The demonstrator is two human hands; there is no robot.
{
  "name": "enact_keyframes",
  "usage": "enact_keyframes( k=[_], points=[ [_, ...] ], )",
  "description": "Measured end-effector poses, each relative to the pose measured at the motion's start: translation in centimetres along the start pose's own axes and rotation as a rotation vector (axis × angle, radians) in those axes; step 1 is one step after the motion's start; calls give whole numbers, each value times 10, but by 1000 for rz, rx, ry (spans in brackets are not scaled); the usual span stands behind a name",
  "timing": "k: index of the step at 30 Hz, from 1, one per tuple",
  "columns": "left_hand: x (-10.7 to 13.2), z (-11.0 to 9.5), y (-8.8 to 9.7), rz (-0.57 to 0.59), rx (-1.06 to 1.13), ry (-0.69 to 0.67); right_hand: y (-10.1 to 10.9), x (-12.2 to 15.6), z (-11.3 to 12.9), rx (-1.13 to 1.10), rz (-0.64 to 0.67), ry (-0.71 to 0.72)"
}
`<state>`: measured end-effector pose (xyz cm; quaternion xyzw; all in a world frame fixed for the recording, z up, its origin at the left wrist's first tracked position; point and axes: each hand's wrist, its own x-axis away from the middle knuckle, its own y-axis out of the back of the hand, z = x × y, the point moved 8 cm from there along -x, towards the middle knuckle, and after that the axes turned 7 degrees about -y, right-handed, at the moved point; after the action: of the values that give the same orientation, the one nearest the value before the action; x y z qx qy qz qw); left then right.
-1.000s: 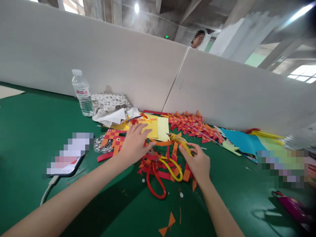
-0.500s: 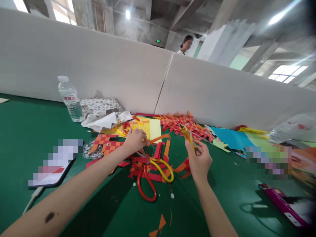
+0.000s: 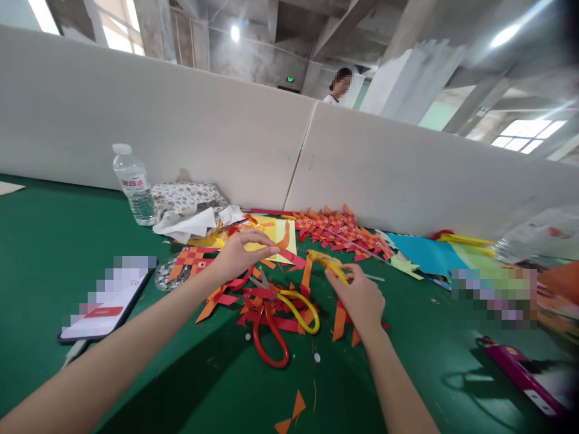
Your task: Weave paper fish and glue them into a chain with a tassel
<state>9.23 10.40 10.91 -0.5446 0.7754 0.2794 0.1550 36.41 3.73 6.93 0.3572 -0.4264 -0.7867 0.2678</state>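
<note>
My left hand [image 3: 242, 253] pinches a red and orange paper strip [image 3: 293, 259] between thumb and fingers. In my right hand [image 3: 362, 295] is a yellow hot glue gun [image 3: 332, 263], its nozzle pointing left, close to the strip. A pale glue stick [image 3: 375, 278] seems to stick out behind it. Between my hands lie scissors [image 3: 296, 307] with one red and one yellow handle, their blades among red and orange paper scraps [image 3: 253, 310]. Partly under my left forearm are woven red and orange paper fish [image 3: 187, 259] with stick-on eyes.
More woven fish [image 3: 335, 226] are heaped by the white partition [image 3: 217, 120]. At left stand a water bottle [image 3: 136, 187] and a phone [image 3: 108, 301] on a cable. Coloured paper sheets [image 3: 420, 256] and a magenta device [image 3: 520, 374] lie at right. A person [image 3: 337, 90] is beyond the partition.
The glue gun has tipped down to the left, from pointing up to lying nearly level near the strip. My left hand has lifted slightly, and the strip has turned.
</note>
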Motion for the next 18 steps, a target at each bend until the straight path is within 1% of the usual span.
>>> enact_keyframes(
  k=[2,4,5,6,8,10,11,12,13,14,16,18],
  points=[
    [5,-5,3,-10,8,-14,-11,-1,-2,171,78,20],
    [10,-9,5,-14,26,-19,-11,-1,0,211,69,58],
    [11,-10,5,-9,33,-17,-7,-1,3,174,38,89],
    [13,-12,5,-1,36,-16,-1,0,8,93,2,128],
    [15,-15,4,31,42,-10,16,6,22,-174,-46,204],
    [17,-17,1,80,54,9,34,14,38,-508,-29,264],
    [19,-18,0,103,62,19,41,18,51,-639,32,312],
    [20,-19,0,126,67,27,47,24,66,-722,103,378],
    [21,-20,0,144,68,28,52,30,82,-755,190,458],
    [22,-21,1,158,64,20,56,37,99,-763,276,549],
    [25,-25,4,188,38,-11,59,49,126,-689,440,686],
    [27,-28,7,219,-2,-41,59,58,144,-596,545,789]
  ],
)
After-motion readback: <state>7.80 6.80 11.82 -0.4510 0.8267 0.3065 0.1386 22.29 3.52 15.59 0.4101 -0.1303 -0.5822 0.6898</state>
